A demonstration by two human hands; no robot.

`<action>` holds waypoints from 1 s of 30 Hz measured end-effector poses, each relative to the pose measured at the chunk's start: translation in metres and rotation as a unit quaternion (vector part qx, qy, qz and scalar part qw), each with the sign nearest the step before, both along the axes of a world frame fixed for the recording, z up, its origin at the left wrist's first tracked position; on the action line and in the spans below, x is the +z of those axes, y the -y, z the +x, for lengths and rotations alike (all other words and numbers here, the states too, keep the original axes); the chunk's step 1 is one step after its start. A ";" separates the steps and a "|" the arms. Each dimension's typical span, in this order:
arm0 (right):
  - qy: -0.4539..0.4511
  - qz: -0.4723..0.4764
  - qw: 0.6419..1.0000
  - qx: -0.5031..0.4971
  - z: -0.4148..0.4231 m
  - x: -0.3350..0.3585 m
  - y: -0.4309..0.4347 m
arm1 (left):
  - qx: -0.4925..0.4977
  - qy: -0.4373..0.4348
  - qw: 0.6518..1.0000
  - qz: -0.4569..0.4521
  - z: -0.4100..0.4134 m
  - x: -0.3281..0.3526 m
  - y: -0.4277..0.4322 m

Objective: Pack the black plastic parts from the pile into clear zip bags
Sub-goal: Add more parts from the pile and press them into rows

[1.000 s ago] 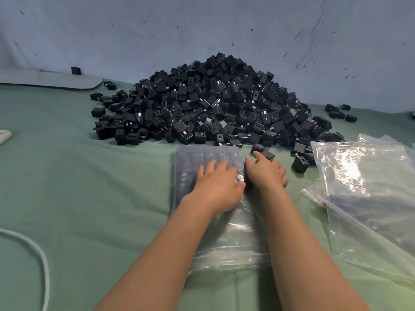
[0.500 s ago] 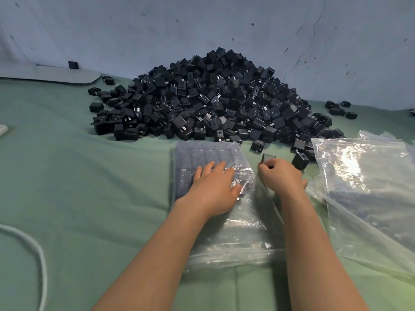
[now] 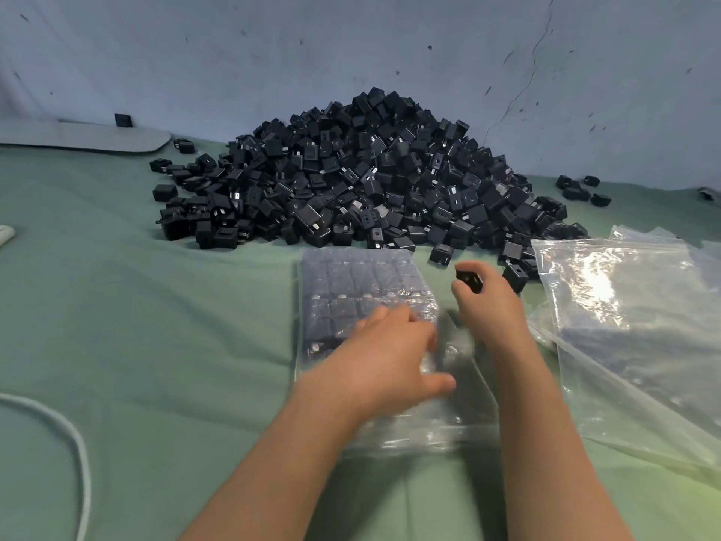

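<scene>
Head view shows my right hand (image 3: 487,306) clenched on one small black boxy plastic part (image 3: 469,281), pinched at the fingertips just beyond the right edge of the flat clear plastic zip bag (image 3: 351,283) in front of me, and short of the near foot of the big heap of black plastic parts (image 3: 351,169). My left hand (image 3: 390,357) lies released on that bag, fingers straight and spread, pressing the film over the rows already inside. It is blurred, so I cannot read its fingertips closely.

The bag rests on the green cloth-covered counter (image 3: 156,326). Its far half is filled with tidy rows and its near half is bare, shiny film. I cannot tell where the mouth sits.

As I judge it, the step in hand is seating this one part beside the last in the unfinished row. To do it well I would turn the part in my fingers first so it matches its neighbours, then slide it in low and flat, not drop it, so the film does not bunch. The left hand should pin the settled rows and nothing more. Pressing near the open row would squeeze the film shut against the incoming part. Any protruding edge could snag the plastic, so I would lead with a smooth face.

I would also keep my right forearm off the loose heap of empty clear plastic bags (image 3: 624,306) just to its right, which looks slippery
</scene>
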State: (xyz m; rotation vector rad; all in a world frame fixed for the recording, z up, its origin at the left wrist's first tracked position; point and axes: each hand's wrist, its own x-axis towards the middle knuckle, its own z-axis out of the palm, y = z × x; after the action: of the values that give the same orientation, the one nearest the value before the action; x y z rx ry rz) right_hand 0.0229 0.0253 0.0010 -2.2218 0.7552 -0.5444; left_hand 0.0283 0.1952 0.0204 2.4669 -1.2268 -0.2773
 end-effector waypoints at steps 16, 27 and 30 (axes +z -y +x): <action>0.061 -0.035 0.982 0.173 -0.134 0.009 -0.093 | 0.060 -0.023 0.992 -0.105 -0.010 -0.004 -0.025; -0.127 -0.253 0.943 0.177 -0.090 -0.018 -0.116 | -0.016 0.029 0.997 -0.065 -0.021 0.020 -0.028; -0.145 -0.221 0.952 0.152 -0.079 -0.031 -0.107 | -0.045 0.021 0.998 -0.043 -0.022 0.021 -0.029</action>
State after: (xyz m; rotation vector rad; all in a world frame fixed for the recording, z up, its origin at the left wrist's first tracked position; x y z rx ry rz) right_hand -0.0562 0.1325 -0.0296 -2.8140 0.4430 -0.2499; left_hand 0.0066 0.2237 0.0411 2.3595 -1.3410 -0.1922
